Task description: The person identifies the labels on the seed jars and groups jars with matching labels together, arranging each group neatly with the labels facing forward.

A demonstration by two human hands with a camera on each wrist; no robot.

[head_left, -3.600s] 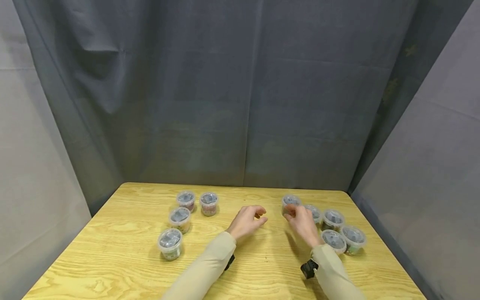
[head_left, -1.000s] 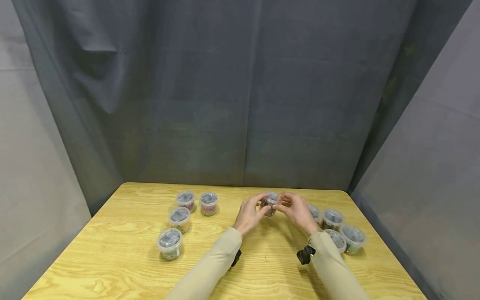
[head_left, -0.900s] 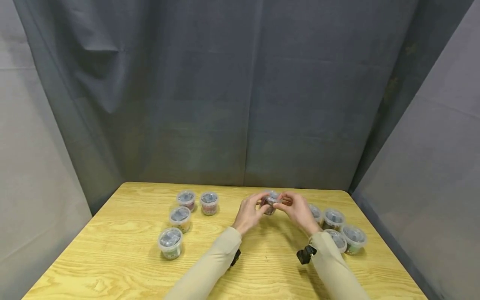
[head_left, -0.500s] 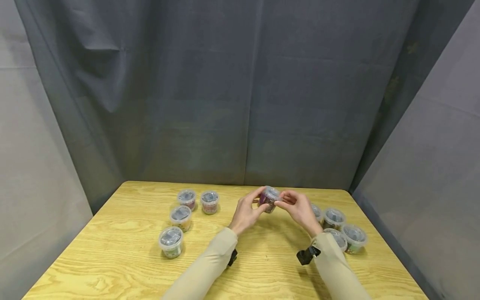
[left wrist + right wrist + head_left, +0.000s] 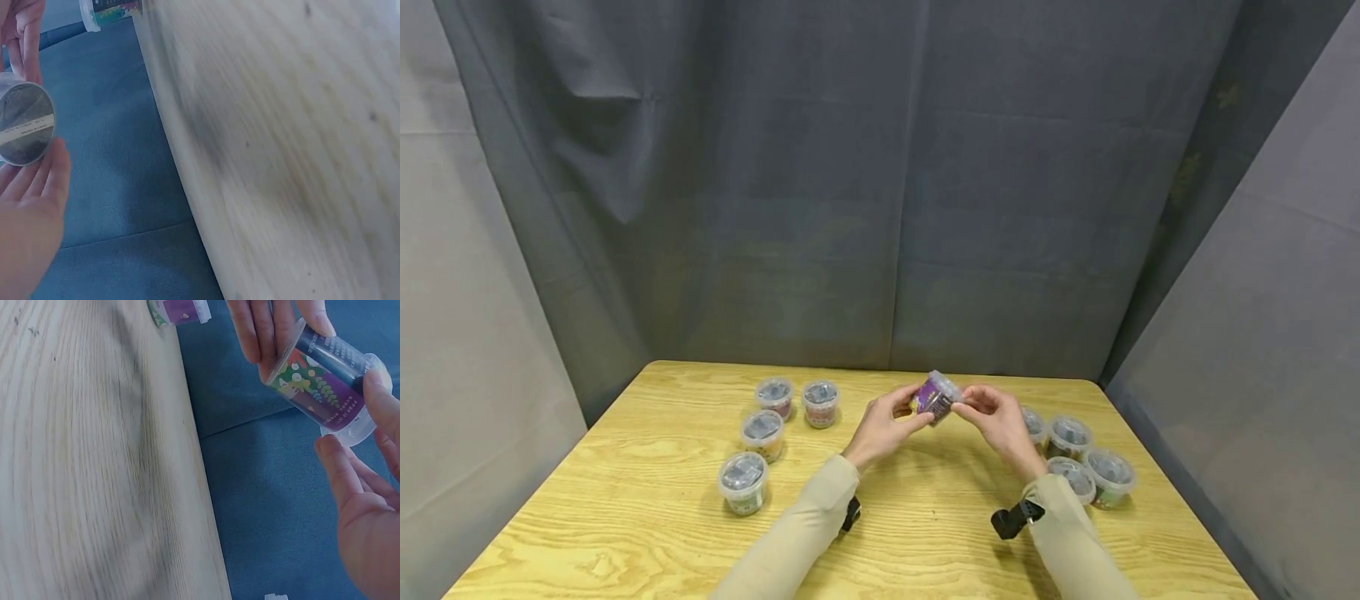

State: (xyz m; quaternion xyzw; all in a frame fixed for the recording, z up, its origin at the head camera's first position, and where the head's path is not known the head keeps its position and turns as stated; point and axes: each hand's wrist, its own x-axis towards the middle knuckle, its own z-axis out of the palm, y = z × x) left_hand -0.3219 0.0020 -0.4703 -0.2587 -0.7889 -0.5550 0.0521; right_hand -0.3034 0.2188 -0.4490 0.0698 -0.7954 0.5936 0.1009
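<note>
Both hands hold a small clear plastic tub (image 5: 934, 397) with a purple, leaf-patterned label, raised over the back of the table and tilted. My left hand (image 5: 883, 427) grips it around the base end, thumb on the near side. At the lid end, my right hand (image 5: 1002, 427) pinches the tub between thumb and fingers. In the right wrist view, the translucent lid (image 5: 353, 428) lies between the right thumb and fingers, while the left fingers (image 5: 261, 331) are at the base. The left wrist view shows the round base (image 5: 26, 125) with a pale printed strip across it.
Several lidded tubs stand on the wooden table (image 5: 647, 500): on the left a front tub (image 5: 742, 483), a middle one (image 5: 763, 435) and two behind; on the right a close cluster, including an outer tub (image 5: 1109, 477). A dark curtain (image 5: 880, 208) hangs behind the table.
The tub that stood at the back right, beside the right hand, is now between both hands, lifted and moved left. Over the last second it has tipped, bringing its purple label into view.
</note>
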